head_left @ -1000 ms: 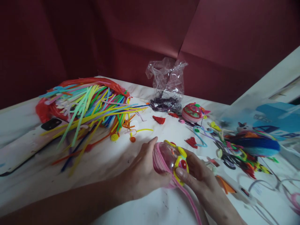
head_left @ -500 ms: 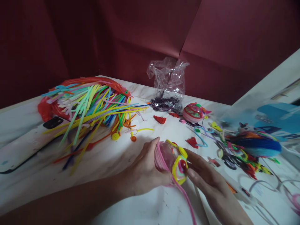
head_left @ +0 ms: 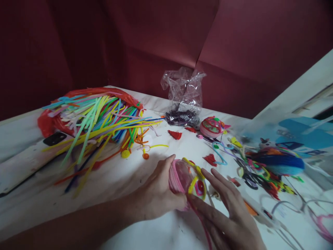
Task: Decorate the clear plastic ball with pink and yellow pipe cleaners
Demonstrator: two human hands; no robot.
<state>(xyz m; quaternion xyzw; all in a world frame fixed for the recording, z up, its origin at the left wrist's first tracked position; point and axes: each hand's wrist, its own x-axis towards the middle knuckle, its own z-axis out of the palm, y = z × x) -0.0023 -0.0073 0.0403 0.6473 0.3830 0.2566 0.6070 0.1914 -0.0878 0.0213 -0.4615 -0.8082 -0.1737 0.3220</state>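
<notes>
My left hand (head_left: 158,192) is closed round a clear ball (head_left: 183,172) wrapped on one side in pink strand, with yellow pipe cleaner loops and a red-centred eye shape on its right side. My right hand (head_left: 229,211) is at the ball's right side, its fingers spread, thumb near the lower edge of the yellow loop and other fingertips at the upper part. A pink strand (head_left: 203,224) hangs down from the ball beneath my right hand. Whether the right hand grips the strand is hidden.
Many coloured pipe cleaners (head_left: 104,119) spill from a red bag at left, beside a phone (head_left: 31,159). Behind are a clear plastic bag (head_left: 184,90) and a pink decorated ball (head_left: 212,127). At right lie scissors (head_left: 251,180), a blue yarn-wrapped ball (head_left: 282,165) and a glue gun (head_left: 262,210).
My right hand has shifted, its fingers spreading across the ball's right side and its thumb lower near the strand. The view has moved slightly. My left hand keeps its hold.
</notes>
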